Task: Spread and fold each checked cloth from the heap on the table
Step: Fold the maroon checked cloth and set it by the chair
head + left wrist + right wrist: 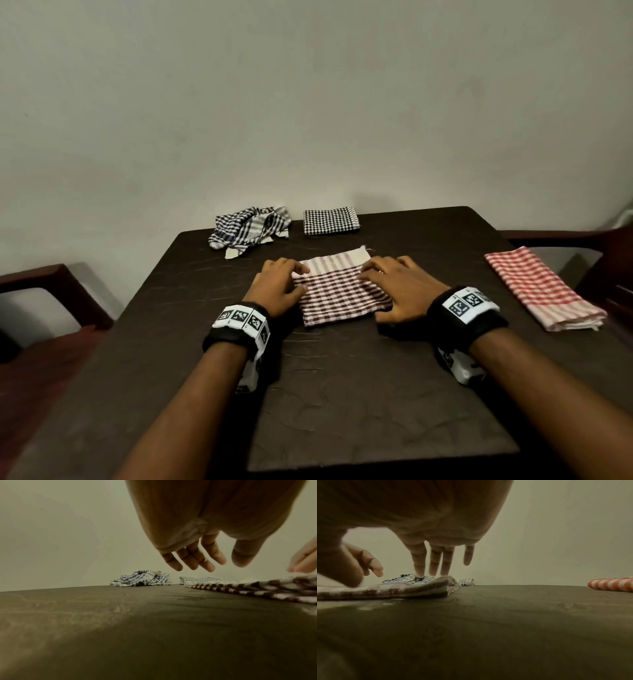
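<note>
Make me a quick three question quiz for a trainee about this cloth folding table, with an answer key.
1. True or false: the red cloth lies folded near the table's right edge.
2. Which cloth is under both hands? A the black cloth; B the brown cloth; C the heap.
3. Fill in: the right hand touches the brown cloth with ______ fingers; the left hand is at its other side.

Key: 1 true; 2 B; 3 straight.
</note>
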